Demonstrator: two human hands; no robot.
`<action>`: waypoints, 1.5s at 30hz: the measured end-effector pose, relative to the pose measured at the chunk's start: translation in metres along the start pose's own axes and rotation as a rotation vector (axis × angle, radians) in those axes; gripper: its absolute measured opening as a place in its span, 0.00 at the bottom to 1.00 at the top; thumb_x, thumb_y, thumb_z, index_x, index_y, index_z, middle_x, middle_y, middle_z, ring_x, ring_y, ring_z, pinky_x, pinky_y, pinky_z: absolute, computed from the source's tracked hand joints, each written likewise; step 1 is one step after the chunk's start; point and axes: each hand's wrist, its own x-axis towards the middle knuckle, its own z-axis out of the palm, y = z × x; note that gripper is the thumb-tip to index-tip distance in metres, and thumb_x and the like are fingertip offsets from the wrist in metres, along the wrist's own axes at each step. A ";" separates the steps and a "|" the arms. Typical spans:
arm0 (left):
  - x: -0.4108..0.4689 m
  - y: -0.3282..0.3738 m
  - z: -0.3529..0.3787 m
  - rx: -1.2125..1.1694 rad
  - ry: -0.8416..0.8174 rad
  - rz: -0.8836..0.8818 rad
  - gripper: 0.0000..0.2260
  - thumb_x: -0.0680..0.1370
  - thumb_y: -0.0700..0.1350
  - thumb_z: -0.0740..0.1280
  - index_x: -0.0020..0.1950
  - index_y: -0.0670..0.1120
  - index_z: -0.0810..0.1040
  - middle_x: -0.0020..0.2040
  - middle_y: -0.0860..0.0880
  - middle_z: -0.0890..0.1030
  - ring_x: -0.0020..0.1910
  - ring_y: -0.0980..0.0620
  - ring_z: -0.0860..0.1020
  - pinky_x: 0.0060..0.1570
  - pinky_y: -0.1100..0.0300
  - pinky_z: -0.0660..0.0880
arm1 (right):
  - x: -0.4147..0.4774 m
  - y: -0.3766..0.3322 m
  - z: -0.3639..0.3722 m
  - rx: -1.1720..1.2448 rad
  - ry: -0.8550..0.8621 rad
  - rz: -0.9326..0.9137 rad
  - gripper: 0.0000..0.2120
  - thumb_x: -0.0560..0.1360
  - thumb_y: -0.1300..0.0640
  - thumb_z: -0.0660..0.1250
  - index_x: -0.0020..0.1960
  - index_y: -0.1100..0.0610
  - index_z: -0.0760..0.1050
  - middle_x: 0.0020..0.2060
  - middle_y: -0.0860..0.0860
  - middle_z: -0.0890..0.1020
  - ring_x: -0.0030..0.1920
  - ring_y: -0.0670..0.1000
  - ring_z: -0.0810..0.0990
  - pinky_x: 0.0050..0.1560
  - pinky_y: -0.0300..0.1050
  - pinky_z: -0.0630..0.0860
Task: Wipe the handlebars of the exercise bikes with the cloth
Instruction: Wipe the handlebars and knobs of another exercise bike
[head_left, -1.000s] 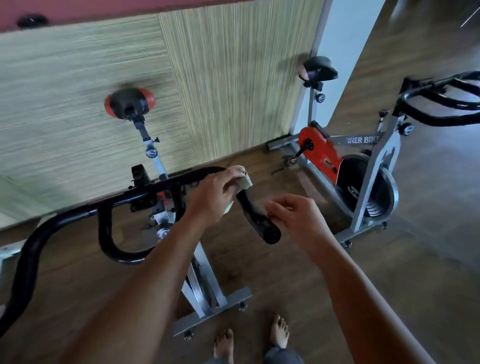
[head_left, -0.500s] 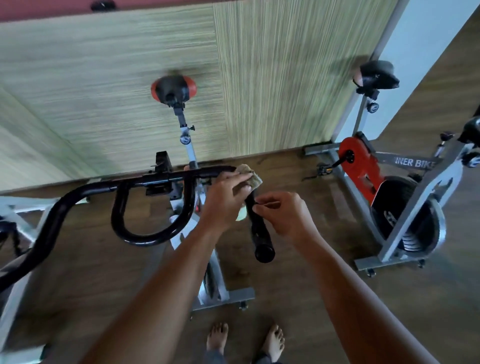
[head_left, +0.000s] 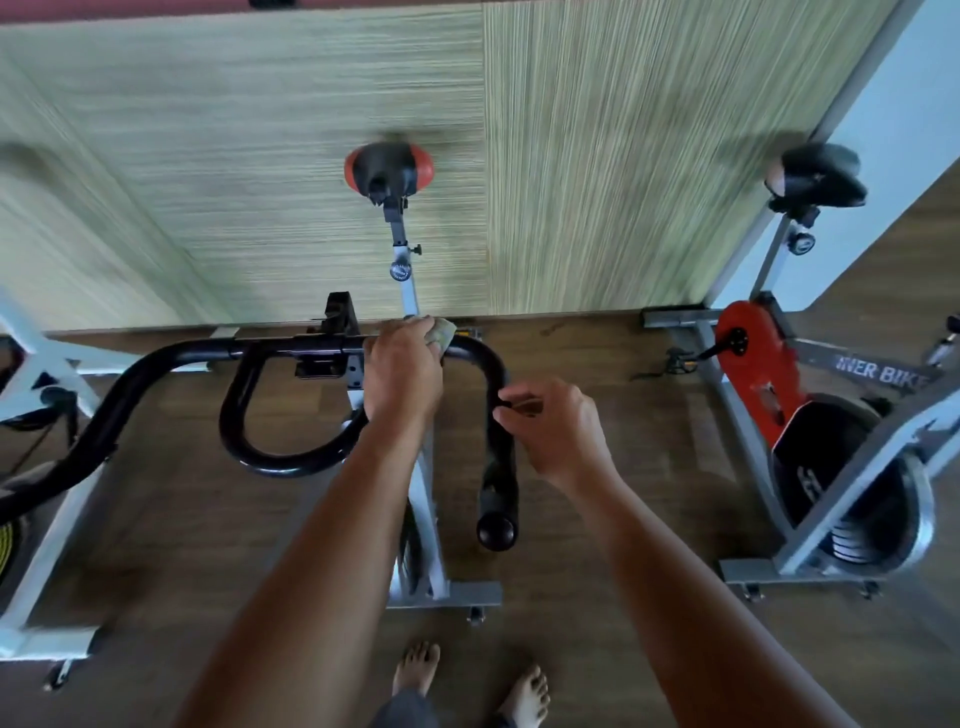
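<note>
Handlebars (head_left: 270, 345) in front of me are mid-wipe: my left hand (head_left: 402, 371) has its fingers curled over the cloth (head_left: 444, 335), pressing it onto the top bar just right of the centre clamp. My right hand (head_left: 558, 426) pinches the right grip below the bend. I judge this bar only partly done, with its left curve, the red bike (head_left: 753, 358) and the white-framed bike (head_left: 31, 374) left.

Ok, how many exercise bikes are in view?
3. The middle bike stands straight ahead; the right bike has a red guard; the left bike is cut off at the frame edge. Others may lie out of view.
</note>
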 end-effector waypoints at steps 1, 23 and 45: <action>0.001 0.000 -0.001 0.049 -0.002 -0.007 0.12 0.80 0.48 0.63 0.60 0.52 0.82 0.56 0.48 0.83 0.54 0.45 0.80 0.47 0.57 0.75 | 0.000 0.002 0.000 0.007 0.003 -0.011 0.08 0.74 0.56 0.74 0.53 0.52 0.85 0.47 0.45 0.85 0.45 0.41 0.82 0.44 0.24 0.72; 0.036 -0.018 -0.038 0.093 -0.450 0.243 0.18 0.75 0.49 0.74 0.64 0.56 0.77 0.62 0.46 0.80 0.63 0.47 0.77 0.60 0.50 0.74 | 0.004 0.021 0.003 0.062 -0.008 -0.078 0.08 0.74 0.54 0.74 0.53 0.51 0.85 0.49 0.44 0.84 0.48 0.41 0.81 0.51 0.31 0.73; 0.016 0.023 -0.013 -0.011 -0.530 0.417 0.16 0.84 0.44 0.62 0.71 0.49 0.76 0.61 0.44 0.82 0.63 0.50 0.75 0.77 0.50 0.55 | 0.000 0.024 0.006 0.138 0.025 -0.040 0.07 0.74 0.53 0.74 0.52 0.49 0.85 0.47 0.42 0.84 0.47 0.39 0.82 0.48 0.28 0.73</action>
